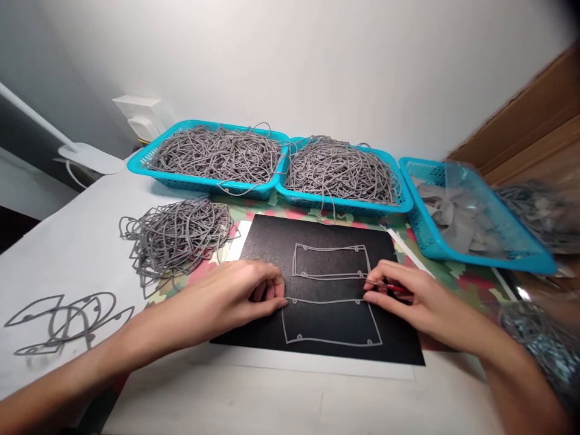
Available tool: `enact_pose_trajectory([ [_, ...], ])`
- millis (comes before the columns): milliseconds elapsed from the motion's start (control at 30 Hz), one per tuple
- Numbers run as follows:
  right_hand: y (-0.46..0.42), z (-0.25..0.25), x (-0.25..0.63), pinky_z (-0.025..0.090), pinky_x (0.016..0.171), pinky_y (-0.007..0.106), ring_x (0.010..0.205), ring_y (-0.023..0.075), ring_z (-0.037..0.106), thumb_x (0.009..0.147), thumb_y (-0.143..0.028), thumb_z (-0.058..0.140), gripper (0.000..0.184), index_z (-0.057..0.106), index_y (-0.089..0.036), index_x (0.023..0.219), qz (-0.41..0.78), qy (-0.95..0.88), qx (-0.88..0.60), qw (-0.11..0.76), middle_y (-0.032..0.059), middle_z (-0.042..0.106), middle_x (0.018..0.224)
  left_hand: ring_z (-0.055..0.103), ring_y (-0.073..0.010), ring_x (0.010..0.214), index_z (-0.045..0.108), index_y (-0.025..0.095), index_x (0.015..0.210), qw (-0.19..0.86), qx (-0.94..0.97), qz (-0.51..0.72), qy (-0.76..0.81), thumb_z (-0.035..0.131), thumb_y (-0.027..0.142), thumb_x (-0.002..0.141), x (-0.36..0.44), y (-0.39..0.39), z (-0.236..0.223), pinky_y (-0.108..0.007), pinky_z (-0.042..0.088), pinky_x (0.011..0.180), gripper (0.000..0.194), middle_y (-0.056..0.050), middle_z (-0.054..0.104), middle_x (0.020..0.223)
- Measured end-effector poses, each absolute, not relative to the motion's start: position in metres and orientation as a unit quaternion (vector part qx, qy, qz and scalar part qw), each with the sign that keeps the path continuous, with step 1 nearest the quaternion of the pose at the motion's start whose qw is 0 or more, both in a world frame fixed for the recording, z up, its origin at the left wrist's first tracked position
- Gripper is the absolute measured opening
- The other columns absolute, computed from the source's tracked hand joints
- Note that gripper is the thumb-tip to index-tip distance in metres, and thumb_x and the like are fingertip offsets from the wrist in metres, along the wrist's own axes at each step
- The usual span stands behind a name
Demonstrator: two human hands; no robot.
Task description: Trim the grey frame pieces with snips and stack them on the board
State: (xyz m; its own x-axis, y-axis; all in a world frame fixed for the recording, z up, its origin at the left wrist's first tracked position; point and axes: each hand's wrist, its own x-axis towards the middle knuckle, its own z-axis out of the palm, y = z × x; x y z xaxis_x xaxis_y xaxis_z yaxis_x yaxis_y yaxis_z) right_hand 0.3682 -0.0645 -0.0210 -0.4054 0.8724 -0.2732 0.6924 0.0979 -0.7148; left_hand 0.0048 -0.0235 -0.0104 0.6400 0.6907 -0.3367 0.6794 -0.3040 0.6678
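Far left, loose grey loops [90, 300], blurred. Left hand [254, 287]: thumb and forefinger drawn nearly together over far-left corner of near loop [326, 302], which lies on black board [258, 329]. Corner partly covered; cannot tell whether pinched. Far loop [326, 278] beyond; near edge looks doubled, one piece or two unclear. Right hand [399, 290]: fingers closed on slim red tool [395, 289], mostly hidden; thumb tip at near loop's far-right corner, contact unclear. Far right, bags [539, 211] blurred, cut off.
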Motion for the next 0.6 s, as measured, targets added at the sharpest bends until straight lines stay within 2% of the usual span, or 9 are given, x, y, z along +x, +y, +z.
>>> enact_pose_trajectory([
  [133,-0.064,-0.018,0.364,0.046,0.084,0.033,0.093,0.0199,0.064,0.115,-0.055,0.064,0.030,0.068,-0.027,0.108,0.429,-0.734,-0.518,0.096,0.0005,0.069,0.107,0.060,-0.0169,0.072,0.068,0.023,0.092,0.409,0.810,0.019,0.419,0.060,0.059,0.112,-0.002,-0.021,-0.011,-0.028,0.037,0.064,0.042,0.001,0.070,0.081],
  [367,-0.065,-0.020,0.368,0.046,0.080,0.032,0.089,0.0191,0.062,0.117,-0.056,0.061,0.033,0.067,-0.027,0.104,0.425,-0.728,-0.521,0.134,0.0003,0.069,0.104,0.061,-0.0181,0.077,0.071,0.023,0.096,0.441,0.779,0.085,0.438,0.060,0.062,0.111,-0.013,-0.003,0.002,-0.027,0.044,0.067,0.043,0.000,0.071,0.089],
  [500,-0.065,-0.023,0.369,0.046,0.080,0.033,0.088,0.0185,0.063,0.118,-0.054,0.058,0.032,0.068,-0.027,0.104,0.417,-0.739,-0.517,0.115,0.0002,0.070,0.103,0.061,-0.0177,0.076,0.073,0.022,0.096,0.440,0.781,0.070,0.438,0.064,0.064,0.109,-0.007,-0.006,0.001,-0.028,0.042,0.066,0.045,0.000,0.074,0.089],
  [600,-0.064,-0.023,0.369,0.047,0.083,0.033,0.093,0.0195,0.066,0.119,-0.049,0.055,0.027,0.068,-0.028,0.108,0.416,-0.744,-0.512,0.107,0.0006,0.071,0.107,0.063,-0.0171,0.076,0.075,0.023,0.098,0.427,0.793,0.052,0.432,0.060,0.064,0.112,-0.002,-0.011,-0.004,-0.027,0.041,0.066,0.046,0.001,0.075,0.088],
])
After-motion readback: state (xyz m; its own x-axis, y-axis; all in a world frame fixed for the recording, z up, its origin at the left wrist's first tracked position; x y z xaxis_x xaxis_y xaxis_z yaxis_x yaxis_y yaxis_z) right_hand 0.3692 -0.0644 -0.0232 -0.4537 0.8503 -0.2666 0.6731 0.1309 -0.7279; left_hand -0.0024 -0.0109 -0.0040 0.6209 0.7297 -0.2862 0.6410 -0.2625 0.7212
